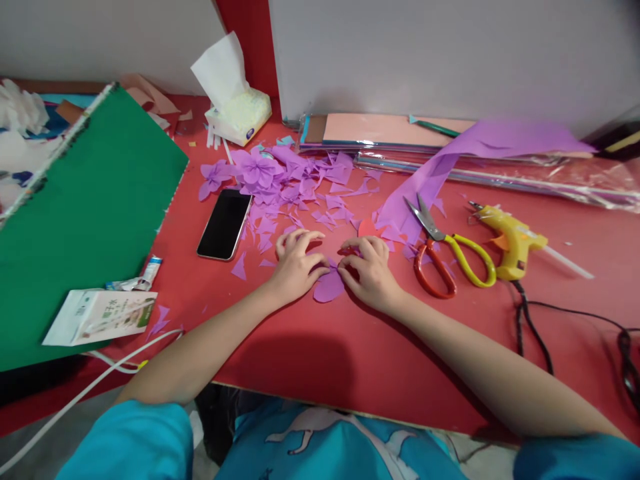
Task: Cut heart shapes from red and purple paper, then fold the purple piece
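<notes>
A small purple paper petal [329, 287] is on the red table in front of me, its narrow end up between my two hands. My left hand [299, 265] pinches its edge from the left with thumb and index finger. From the other side, my right hand [369, 270] pinches it the same way, fingertips almost meeting the left ones. Just beyond the right hand lies a red paper piece [369, 229]. Cut purple paper scraps [300, 187] spread behind both hands, with a finished purple paper flower [259, 169] among them.
Scissors [434, 233] with red and yellow handles lie right of my hands, beside a yellow glue gun [510, 239] with a black cord. A phone [225, 225] rests at left, near a green board [100, 220]. Behind are a tissue pack [240, 115] and a purple paper strip [425, 180].
</notes>
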Available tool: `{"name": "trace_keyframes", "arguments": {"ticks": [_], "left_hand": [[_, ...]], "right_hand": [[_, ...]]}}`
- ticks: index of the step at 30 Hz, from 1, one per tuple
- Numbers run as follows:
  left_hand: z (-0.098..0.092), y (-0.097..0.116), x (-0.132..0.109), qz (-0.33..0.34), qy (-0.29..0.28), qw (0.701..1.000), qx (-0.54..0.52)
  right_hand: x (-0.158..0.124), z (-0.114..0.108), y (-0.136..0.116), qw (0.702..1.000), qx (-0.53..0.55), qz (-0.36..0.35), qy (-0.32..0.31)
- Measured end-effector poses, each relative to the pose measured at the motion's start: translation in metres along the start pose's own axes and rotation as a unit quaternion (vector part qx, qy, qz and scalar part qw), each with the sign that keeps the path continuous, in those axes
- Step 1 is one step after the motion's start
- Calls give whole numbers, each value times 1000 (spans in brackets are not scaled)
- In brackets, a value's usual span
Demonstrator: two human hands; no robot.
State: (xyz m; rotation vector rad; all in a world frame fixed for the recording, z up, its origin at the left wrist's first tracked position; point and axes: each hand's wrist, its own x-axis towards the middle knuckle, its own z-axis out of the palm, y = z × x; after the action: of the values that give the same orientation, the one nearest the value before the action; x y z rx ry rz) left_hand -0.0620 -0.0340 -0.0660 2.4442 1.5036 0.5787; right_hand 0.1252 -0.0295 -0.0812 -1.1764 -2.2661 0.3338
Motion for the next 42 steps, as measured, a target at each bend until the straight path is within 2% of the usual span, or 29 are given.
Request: {"name": "trace_keyframes", "arguments": {"ticks": [12,17,19,32,37,42], "left_hand": [[-2,6,-1,8,-25,1000,16],[-1,8,-4,34,63,997,35],[1,9,-5,54,82,994,39],[4,9,-1,27,43,999,-7],[4,9,0,19,42,999,-14],[5,8,-1,15,41,999,-19]], "right_hand": [[1,0,1,1000,-1,-7,-3],[1,1,1,1000,-4,-16,4],[1,1,1,1000,-3,-20,6],[1,1,1,1000,-5,-25,11],[-1,-1,0,999,-4,-43,31],[-2,-1,-1,998,-24,-55,19]]}}
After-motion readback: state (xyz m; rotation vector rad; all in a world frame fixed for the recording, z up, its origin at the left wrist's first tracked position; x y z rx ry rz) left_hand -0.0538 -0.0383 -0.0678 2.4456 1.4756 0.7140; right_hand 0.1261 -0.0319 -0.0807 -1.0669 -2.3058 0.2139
